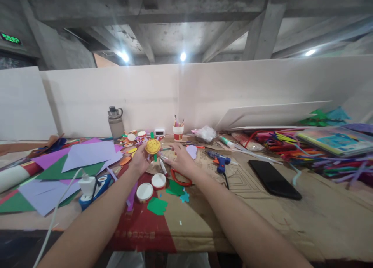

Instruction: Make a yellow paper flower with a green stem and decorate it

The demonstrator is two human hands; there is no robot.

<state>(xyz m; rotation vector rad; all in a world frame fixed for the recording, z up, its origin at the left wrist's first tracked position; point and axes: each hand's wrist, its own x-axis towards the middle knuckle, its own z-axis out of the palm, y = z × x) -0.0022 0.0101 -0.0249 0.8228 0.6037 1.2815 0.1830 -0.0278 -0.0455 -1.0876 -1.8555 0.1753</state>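
Observation:
My left hand (pixel 141 161) holds up a round yellow disc (pixel 153 146) with a darker pattern on its face; green strips stick out above and below it. To its right, my right hand (pixel 183 160) reaches over the table with its fingers apart and nothing visible in them. A white marker-like pen (pixel 163 168) lies between the hands. Just below my right hand is a red-orange loop (pixel 181 178), perhaps a scissors handle, partly hidden. Two round white-topped lids (pixel 159 181) sit nearer me, beside green paper scraps (pixel 157 206) and a small blue cutout (pixel 184 197).
A glue gun (pixel 221 163) and a black phone (pixel 274 179) lie to the right. Coloured paper sheets (pixel 89 155) and a power strip (pixel 96 188) with a white cable are on the left. Behind stand a bottle (pixel 115 122) and a cup of tools (pixel 178 132). Pipe cleaners (pixel 279 147) pile up right.

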